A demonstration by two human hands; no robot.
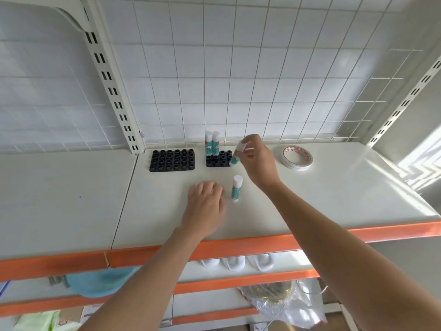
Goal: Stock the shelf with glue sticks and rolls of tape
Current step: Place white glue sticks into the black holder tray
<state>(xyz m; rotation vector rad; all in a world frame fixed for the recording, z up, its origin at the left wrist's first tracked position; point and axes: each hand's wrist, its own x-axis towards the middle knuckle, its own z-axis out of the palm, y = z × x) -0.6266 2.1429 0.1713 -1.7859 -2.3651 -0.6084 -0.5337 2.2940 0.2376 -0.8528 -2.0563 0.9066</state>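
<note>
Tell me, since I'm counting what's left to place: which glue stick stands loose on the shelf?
The glue stick beside the left hand: it stands alone on the bare shelf, not in a holder or gripped.

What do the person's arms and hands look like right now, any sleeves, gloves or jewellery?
Both arms are bare up to the frame edge, with no sleeves in view. The left hand and right hand wear no gloves; no rings, watch or bracelets are visible.

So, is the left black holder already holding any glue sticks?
No, the left black holder shows only empty sockets; the two standing glue sticks sit in the right holder.
</note>
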